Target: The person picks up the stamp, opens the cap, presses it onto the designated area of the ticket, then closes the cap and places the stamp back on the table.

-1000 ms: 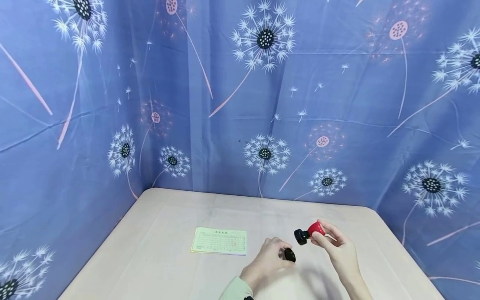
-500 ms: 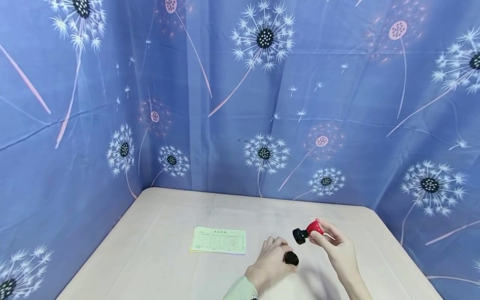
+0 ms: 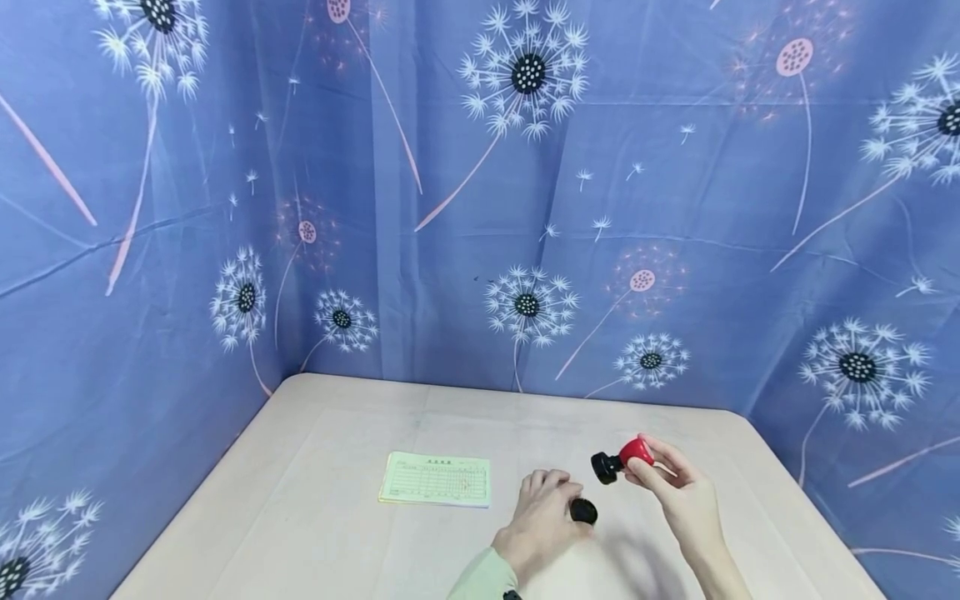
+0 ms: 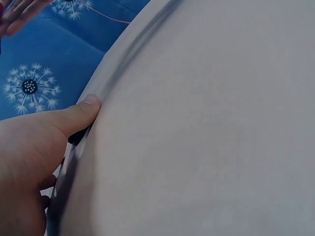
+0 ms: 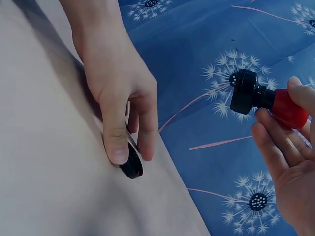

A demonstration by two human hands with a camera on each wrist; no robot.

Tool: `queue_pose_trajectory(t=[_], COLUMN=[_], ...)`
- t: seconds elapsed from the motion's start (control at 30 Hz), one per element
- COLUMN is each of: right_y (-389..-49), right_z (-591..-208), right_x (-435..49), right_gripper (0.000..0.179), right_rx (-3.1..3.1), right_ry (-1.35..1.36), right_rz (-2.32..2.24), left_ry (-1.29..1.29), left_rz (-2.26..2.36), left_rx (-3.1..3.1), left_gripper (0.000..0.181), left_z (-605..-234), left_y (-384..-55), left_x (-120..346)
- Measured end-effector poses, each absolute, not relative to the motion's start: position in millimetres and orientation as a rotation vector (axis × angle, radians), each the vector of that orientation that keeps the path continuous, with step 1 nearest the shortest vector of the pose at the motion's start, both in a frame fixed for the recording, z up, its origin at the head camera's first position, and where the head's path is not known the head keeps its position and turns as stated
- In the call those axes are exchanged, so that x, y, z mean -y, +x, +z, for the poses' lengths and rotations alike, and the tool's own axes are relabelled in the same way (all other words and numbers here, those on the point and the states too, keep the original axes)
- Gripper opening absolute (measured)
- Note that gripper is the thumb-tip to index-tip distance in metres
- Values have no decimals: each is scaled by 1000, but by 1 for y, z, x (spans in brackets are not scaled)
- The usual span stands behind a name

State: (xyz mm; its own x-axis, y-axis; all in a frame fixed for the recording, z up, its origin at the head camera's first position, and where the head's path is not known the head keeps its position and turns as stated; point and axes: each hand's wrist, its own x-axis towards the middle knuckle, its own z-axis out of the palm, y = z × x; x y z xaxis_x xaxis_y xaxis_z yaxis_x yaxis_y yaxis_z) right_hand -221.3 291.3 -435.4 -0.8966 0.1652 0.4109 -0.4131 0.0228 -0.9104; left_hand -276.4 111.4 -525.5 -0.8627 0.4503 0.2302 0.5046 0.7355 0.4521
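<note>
Barely shifting this past second, the right hand (image 3: 686, 504) grips the stamp (image 3: 619, 461) above the worktop (image 3: 330, 475), nearer its right edge than its left, while the left hand (image 3: 536, 521) pinches the disc (image 3: 582, 511), both pieces still apart.

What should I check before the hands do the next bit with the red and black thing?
1. Red-and-black tool held by the red part: ok, the right hand grips it there.
2. Round black piece held: ok, the left hand pinches it.
3. Tool and piece apart: ok, there's a gap between them.
4. Green paper lying flat on the table: ok.
5. Tool over the paper, if that's where it goes next: not ok, it's off to the right.
6. Ink on the tool's black end: cannot tell, no view shows its face clearly.
</note>
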Motion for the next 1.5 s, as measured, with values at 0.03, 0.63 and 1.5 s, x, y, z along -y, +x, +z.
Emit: queue_pose_trajectory(t=[0.03, 0.63, 1.5], right_y=[-221, -222, -229], right_z=[-436, -437, -448], right_x=[-291, -282, -269], right_gripper=[43, 45, 45], right_rx=[1900, 1925, 1923], right_ry=[263, 149, 211], right_rz=[1929, 1940, 2000], left_ry=[-786, -889, -630], left_rz=[-811, -1016, -940], left_rx=[2824, 2749, 2799], left_gripper=[54, 39, 36], left_z=[-525, -509, -509], left_y=[-277, -287, -306], left_x=[-110, -43, 113])
